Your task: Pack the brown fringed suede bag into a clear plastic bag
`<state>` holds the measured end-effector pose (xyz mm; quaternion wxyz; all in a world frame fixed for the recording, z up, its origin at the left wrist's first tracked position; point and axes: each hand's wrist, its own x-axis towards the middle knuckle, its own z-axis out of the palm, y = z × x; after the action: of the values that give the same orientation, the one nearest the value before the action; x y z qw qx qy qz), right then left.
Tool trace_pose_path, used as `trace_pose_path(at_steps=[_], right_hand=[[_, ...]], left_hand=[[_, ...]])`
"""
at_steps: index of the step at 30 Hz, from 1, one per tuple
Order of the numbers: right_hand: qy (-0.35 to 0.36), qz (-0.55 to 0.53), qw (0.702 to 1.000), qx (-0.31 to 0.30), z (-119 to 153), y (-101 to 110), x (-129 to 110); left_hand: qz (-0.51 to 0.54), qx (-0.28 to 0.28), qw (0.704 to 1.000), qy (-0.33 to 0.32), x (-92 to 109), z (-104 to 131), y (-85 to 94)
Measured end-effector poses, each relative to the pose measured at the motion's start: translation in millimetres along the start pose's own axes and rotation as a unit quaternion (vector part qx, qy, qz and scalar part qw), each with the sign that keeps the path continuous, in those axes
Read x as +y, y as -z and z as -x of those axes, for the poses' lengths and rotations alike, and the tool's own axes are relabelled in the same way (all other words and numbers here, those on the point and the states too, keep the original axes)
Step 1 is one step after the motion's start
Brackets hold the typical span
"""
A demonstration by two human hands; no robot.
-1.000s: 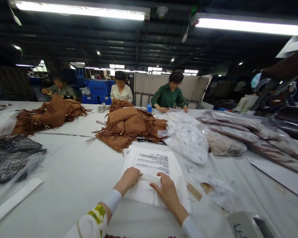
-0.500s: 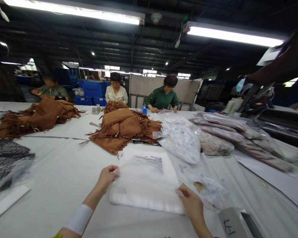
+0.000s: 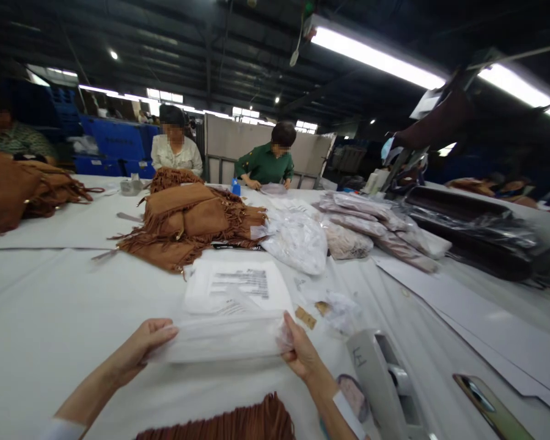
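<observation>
A clear plastic bag point(image 3: 224, 339) is stretched sideways just above the white table point(image 3: 36, 318). My left hand point(image 3: 144, 348) pinches its left end, and my right hand point(image 3: 300, 349) grips its right end with thumb and fingers closed. Just behind it lies a flat stack of white plastic bags point(image 3: 197, 287) with dark printed text. Near my body, at the bottom of the view, a brown fringed piece point(image 3: 224, 425) is partly cut off.
A pile of brown fringed suede goods point(image 3: 187, 220) stands beyond, beside crumpled plastic point(image 3: 297, 241) and bagged goods point(image 3: 348, 214). To the right are a grey marked device point(image 3: 371, 373) like a tape dispenser and a phone point(image 3: 490, 403). Co-workers point(image 3: 270, 162) sit opposite.
Both hands have drawn one bag off the printed stack toward me, lifting it away. The view has swung right, and the brown fringed piece and phone now show.
</observation>
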<state>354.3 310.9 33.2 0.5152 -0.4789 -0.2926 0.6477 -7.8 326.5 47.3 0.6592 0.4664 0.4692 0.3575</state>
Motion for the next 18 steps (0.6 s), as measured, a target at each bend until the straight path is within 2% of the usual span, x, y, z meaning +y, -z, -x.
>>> trace_pose_path(at_steps=[2,3,5,6,7,8,9,10,11,12,15,18], right_hand=[[0.007,0.044,0.999,0.005,6.4,-0.9,2.4],[0.009,0.071,0.997,-0.002,9.1,0.8,3.5],[0.041,0.176,0.983,-0.039,14.0,7.8,7.0],[0.086,0.277,0.954,-0.071,17.1,12.2,9.8],[0.134,0.376,0.911,-0.100,21.3,16.7,13.6],[0.179,0.464,0.858,-0.126,26.8,20.9,18.2],[0.208,0.528,0.810,-0.145,33.6,24.3,23.3],[0.216,0.561,0.783,-0.158,41.8,26.7,28.7],[0.210,0.575,0.773,-0.165,50.9,28.0,33.8],[0.193,0.577,0.776,-0.168,60.6,28.2,38.3],[0.118,0.542,0.817,-0.157,88.5,23.5,44.3],[0.012,0.464,0.872,-0.153,108.0,17.2,39.1]], left_hand=[[-0.150,0.033,0.985,-0.074,9.8,12.8,9.6],[-0.254,0.031,0.959,-0.120,12.5,17.8,16.0],[-0.438,-0.015,0.876,-0.201,9.5,26.7,30.3],[-0.505,-0.052,0.831,-0.227,3.5,31.6,37.3],[-0.550,-0.086,0.795,-0.242,-4.9,37.1,43.5],[-0.577,-0.111,0.771,-0.246,-15.2,43.3,48.6],[-0.592,-0.124,0.759,-0.241,-26.6,50.1,52.4],[-0.598,-0.126,0.757,-0.231,-38.3,57.6,54.9],[-0.598,-0.121,0.762,-0.217,-49.6,65.6,56.1],[-0.592,-0.115,0.771,-0.204,-60.1,74.1,56.1],[-0.557,-0.102,0.806,-0.171,-83.5,101.0,50.3],[-0.490,-0.060,0.860,-0.133,-91.4,124.0,40.8]])
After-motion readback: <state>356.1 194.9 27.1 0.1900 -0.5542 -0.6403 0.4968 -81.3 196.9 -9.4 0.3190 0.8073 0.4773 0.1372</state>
